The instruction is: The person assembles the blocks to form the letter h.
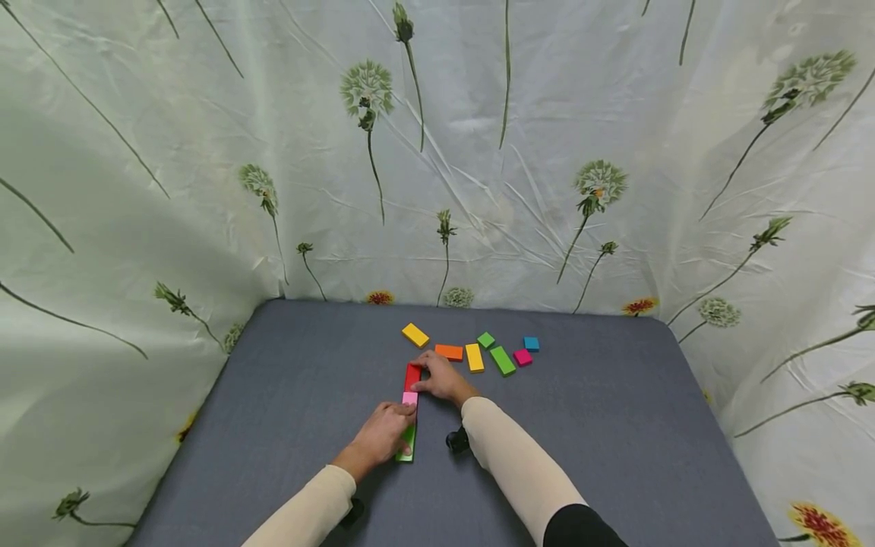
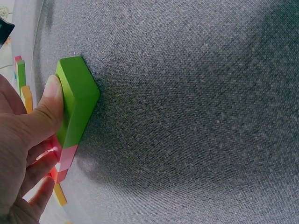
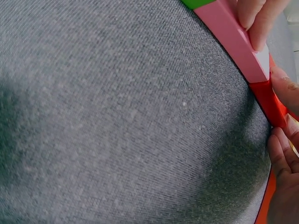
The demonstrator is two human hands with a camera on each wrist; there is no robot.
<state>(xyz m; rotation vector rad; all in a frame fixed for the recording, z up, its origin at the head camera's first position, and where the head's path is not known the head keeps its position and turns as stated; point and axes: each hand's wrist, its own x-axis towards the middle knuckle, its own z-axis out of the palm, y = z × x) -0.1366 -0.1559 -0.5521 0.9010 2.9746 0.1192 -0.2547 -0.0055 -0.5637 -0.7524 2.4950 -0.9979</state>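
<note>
A row of toy blocks lies end to end on the table in the head view: a red block (image 1: 412, 375) at the far end, a pink block (image 1: 409, 398) in the middle, a long green block (image 1: 406, 457) nearest me. My right hand (image 1: 444, 380) pinches the red block, thumb by the pink joint and fingertips at its far end. My left hand (image 1: 383, 433) rests on the row, its fingers pressing the top of the pink block and its thumb lying on the green one. Part of the green block is hidden under that hand.
Loose blocks lie beyond and right of the row: two yellow (image 1: 415, 334), an orange (image 1: 449, 352), a small green (image 1: 485, 339), a longer green (image 1: 502, 361), a magenta (image 1: 522, 357) and a blue (image 1: 531, 343). A flowered curtain (image 1: 478, 152) stands behind the grey table (image 1: 307, 365).
</note>
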